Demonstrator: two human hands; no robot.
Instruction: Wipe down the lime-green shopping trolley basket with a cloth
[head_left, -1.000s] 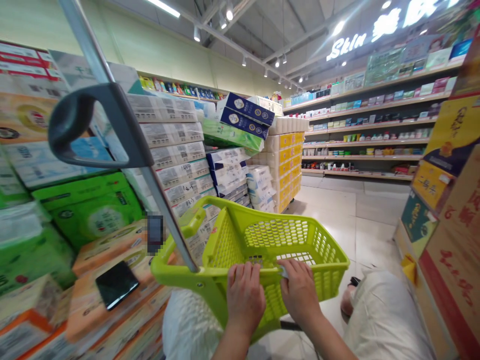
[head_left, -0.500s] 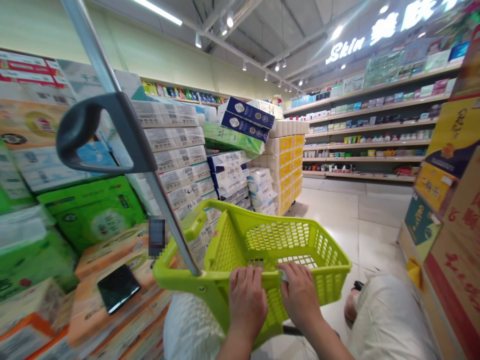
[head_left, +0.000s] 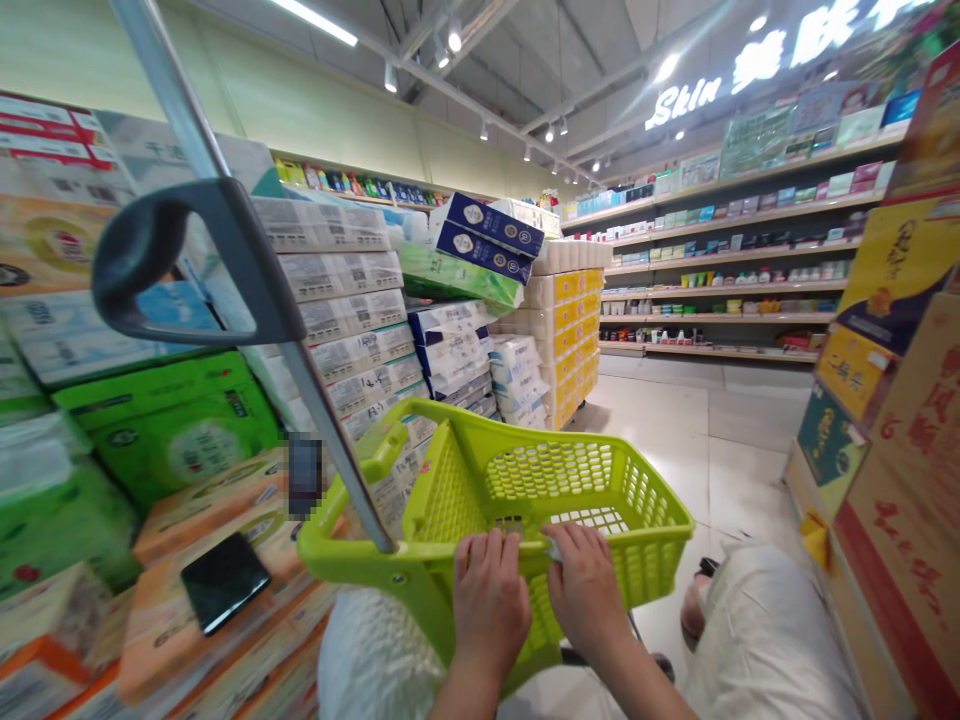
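Note:
A lime-green rolling shopping basket stands between my knees, its side rim towards me. My left hand is closed over this near rim, fingers curled inward. Beside it, my right hand is closed at the same rim, pinching a small white piece that looks like tissue against the plastic. Most of that piece is hidden by the fingers. From the basket's left end a metal pull rod with a grey handle rises at a slant. No goods show inside the basket.
A dark phone lies on orange packs at left, near a pixelated object. Stacked tissue packs line the left side. Cartons rise close on the right. Product shelves stand across the tiled floor.
My right hand has slid slightly left along the rim, towards my left hand, with the white piece. My left hand keeps its place. The whole view has shifted a little.

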